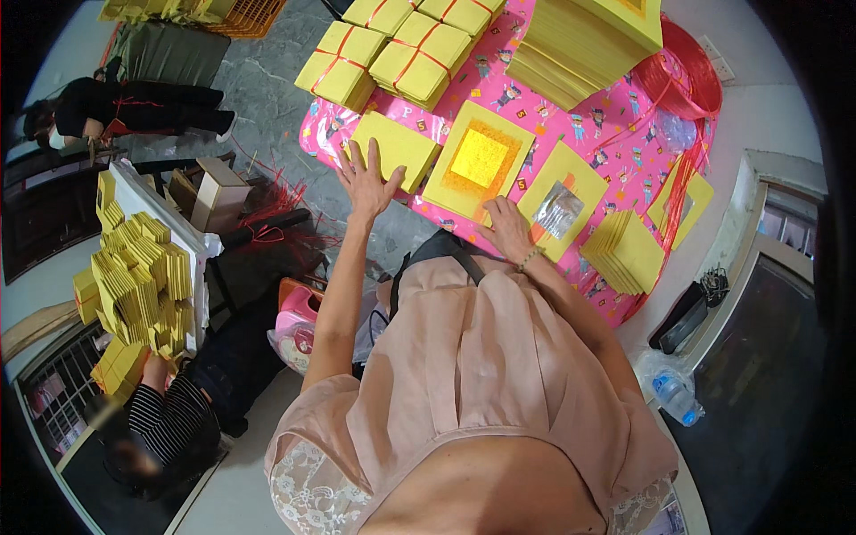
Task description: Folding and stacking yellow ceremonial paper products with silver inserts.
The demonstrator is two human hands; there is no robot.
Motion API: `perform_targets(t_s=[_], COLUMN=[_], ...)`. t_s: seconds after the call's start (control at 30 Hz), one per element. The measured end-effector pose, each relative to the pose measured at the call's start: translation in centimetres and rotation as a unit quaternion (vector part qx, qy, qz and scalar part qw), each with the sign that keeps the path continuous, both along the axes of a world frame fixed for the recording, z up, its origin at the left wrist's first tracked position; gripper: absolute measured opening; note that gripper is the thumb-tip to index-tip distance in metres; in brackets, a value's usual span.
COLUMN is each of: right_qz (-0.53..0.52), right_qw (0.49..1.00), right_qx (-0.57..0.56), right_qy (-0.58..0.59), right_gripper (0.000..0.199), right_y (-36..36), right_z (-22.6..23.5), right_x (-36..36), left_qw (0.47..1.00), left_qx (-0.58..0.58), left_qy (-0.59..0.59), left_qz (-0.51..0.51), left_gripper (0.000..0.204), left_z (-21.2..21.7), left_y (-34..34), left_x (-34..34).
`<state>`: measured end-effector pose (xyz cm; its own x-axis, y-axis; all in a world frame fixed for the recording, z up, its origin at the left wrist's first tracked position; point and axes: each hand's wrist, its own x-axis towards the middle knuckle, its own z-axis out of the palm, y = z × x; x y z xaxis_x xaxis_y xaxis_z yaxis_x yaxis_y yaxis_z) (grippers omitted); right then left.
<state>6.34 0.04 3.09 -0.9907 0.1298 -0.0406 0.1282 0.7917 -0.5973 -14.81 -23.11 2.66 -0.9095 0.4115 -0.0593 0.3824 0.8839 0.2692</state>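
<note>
My left hand (367, 183) is spread wide, its fingers over the near left edge of a plain yellow paper stack (406, 153). Right of that stack lies joss paper (481, 156) with a shiny gold square framed in orange. At its lower right corner is my right hand (510, 232), fingers partly bent and thumb apart, with nothing visible in its grasp. Beside that hand, a yellow sheet with a silver foil square (559, 211) lies on the pink patterned tablecloth (459, 227). Whether the right fingertips press on the gold-square paper or only rest beside it is hard to see.
Red-tied yellow paper bundles (419, 61) stand at the far left of the table, a tall paper stack (571, 62) behind. A fanned pile (624, 254) and red basket (682, 76) are on the right. At left, a person in stripes (169, 410) sits by a paper-laden table (198, 267).
</note>
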Motion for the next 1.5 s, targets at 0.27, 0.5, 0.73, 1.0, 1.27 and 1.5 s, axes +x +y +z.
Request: perform_targets(t_s=[0.27,0.5,0.73,1.0,1.27,1.5], right_qz=[0.044,0.01,-0.007,-0.049,-0.056,-0.036], right_qw=[0.998,0.996,0.994,0.984,0.983,0.989], right_qx=[0.03,-0.061,-0.104,-0.172,-0.175,-0.137], right_qy=[0.019,0.07,0.023,-0.016,-0.029,-0.033], right_gripper=[0.034,0.011,0.013,0.02,0.021,0.019], right_y=[0.3,1.3,1.9,2.2,2.2,2.3], right_z=[-1.1,-1.3,-0.9,-1.7,-1.7,-1.6], right_x=[0.5,0.8,0.2,-0.3,-0.6,-0.6], left_qw=[0.997,0.95,0.912,0.915,0.919,0.92], left_qx=[0.026,0.227,0.135,0.131,0.12,0.031], left_qy=[0.068,0.016,-0.135,-0.131,-0.145,-0.076], left_qz=[-0.03,-0.212,-0.363,-0.358,-0.348,-0.384], left_gripper=[0.074,0.054,0.045,0.031,0.033,0.029], left_z=[3.1,7.1,2.1,0.7,1.1,0.5], left_y=[0.9,4.8,6.9,7.2,7.2,8.2], left_x=[0.0,3.3,6.7,6.5,6.3,6.5])
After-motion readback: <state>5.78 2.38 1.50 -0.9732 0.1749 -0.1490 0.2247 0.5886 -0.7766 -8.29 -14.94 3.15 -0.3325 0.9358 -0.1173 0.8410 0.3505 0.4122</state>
